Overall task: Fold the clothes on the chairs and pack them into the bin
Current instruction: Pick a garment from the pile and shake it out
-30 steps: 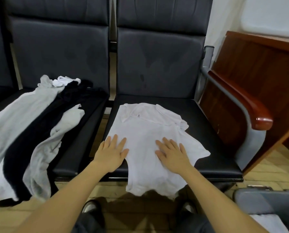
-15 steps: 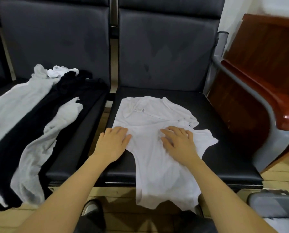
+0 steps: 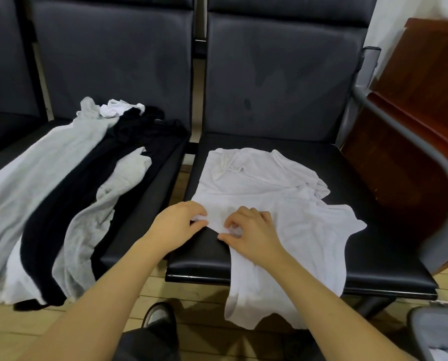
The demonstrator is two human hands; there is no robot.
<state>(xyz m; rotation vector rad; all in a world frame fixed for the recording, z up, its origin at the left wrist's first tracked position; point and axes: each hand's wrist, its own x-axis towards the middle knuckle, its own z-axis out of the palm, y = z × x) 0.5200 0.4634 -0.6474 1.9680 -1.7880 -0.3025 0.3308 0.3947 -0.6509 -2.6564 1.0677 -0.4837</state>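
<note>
Nearest, 1 grey bin (image 3: 437, 334) at bottom right corner, w/ pale cloth inside. Left hand (image 3: 177, 225) & right hand (image 3: 251, 234), fingers curled, each pinch the left edge of 1 white shirt (image 3: 274, 209) on the right seat (image 3: 373, 230), hem hanging off front. Farther left, approx. 4 garments in 1 pile (image 3: 69, 188): 2 grey, 1 black, 1 white.

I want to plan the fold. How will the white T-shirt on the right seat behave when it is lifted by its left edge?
The white T-shirt is probably floppy: its hem droops over the seat front. It seems light and thin, since it bunches where the left hand and right hand pinch it. It may slide on the smooth seat.
</note>
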